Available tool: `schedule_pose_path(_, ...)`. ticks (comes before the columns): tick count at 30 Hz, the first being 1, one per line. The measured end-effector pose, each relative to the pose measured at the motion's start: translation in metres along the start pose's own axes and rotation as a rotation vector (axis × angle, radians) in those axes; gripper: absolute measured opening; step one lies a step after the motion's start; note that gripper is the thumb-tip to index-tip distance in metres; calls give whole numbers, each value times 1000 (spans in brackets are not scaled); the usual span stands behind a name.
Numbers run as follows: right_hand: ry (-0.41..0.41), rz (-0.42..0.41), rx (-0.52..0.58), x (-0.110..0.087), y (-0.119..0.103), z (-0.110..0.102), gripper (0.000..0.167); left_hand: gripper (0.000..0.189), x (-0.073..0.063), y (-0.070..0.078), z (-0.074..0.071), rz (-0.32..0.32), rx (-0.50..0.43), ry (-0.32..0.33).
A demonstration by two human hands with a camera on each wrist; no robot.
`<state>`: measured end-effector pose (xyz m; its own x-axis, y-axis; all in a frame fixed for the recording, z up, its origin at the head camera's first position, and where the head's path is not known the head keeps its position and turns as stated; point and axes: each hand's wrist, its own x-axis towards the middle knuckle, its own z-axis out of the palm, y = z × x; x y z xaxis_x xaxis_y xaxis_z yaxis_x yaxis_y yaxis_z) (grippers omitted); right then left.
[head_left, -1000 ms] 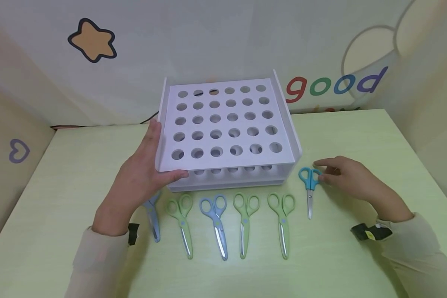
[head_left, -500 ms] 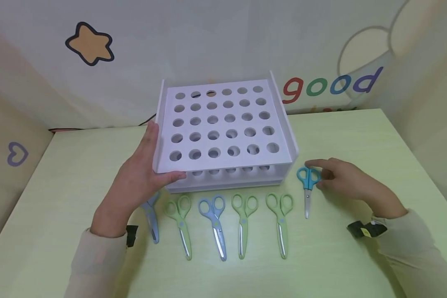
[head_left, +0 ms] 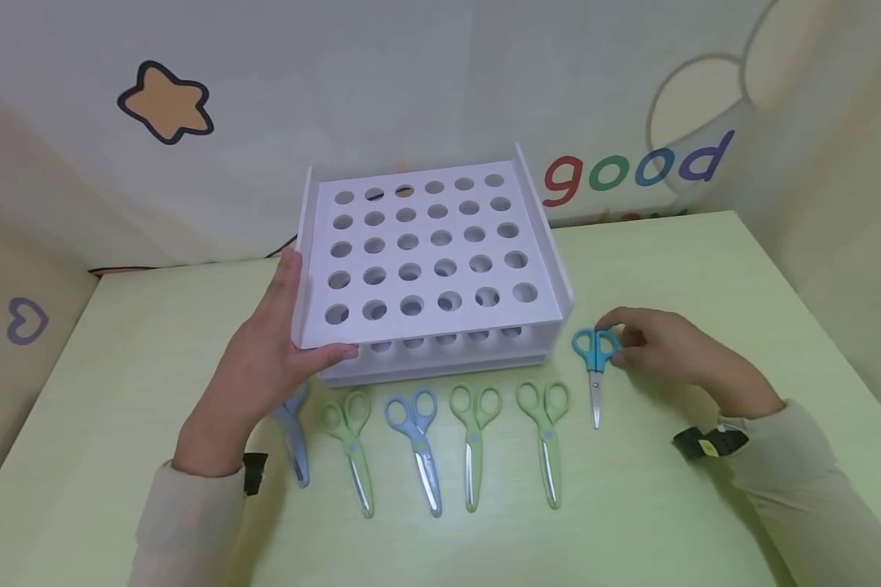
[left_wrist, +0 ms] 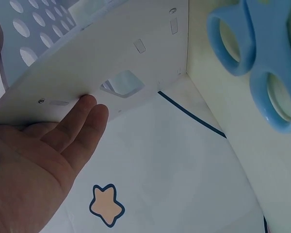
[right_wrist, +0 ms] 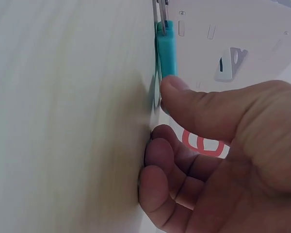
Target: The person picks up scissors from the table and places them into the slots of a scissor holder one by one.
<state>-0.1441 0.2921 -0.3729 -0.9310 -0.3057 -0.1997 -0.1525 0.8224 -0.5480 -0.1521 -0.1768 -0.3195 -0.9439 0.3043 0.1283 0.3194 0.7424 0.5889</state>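
Observation:
At the front left corner of a white rack (head_left: 426, 261) with rows of round holes rests my left hand (head_left: 253, 367). Its fingers lie along the rack's side wall and its thumb stretches across the front edge. My right hand (head_left: 668, 350) has thumb and index finger at the handles of small teal scissors (head_left: 595, 359), which lie on the table with the blades toward me. In the right wrist view the thumb tip presses the teal handle (right_wrist: 169, 53); the other fingers curl down against the tabletop, and the index finger is mostly hidden.
A row of larger scissors lies in front of the rack: green scissors (head_left: 543, 440), another green pair (head_left: 473, 444), blue scissors (head_left: 414, 448), green scissors (head_left: 351, 448) and blue scissors (head_left: 291, 436) partly under my left hand. A printed curtain (head_left: 411, 81) hangs behind the table.
My right index finger has moved in from beside the teal scissors onto the top of their handles. The left hand stays on the rack; the head view has shifted slightly.

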Motion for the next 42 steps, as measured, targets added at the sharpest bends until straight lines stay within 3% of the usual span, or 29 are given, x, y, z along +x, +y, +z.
schedule_pose_path(5,11,-16,0,0,1,-1,35,126,1,-1,0,30,-12,9)
schedule_pose_path(13,41,-12,60,1,4,-3,33,127,1,-2,1,8,-9,15)
schedule_pose_path(24,14,-28,327,0,8,-4,33,128,0,-2,2,1,12,20)
schedule_pose_path(30,9,-51,482,-5,15,-7,20,127,1,-2,1,13,3,27)
schedule_pose_path(38,21,-21,501,-9,17,-13,16,127,0,-1,2,-2,-7,19)
schedule_pose_path(42,36,-57,559,-11,18,-15,16,126,0,-1,2,-12,-1,18)
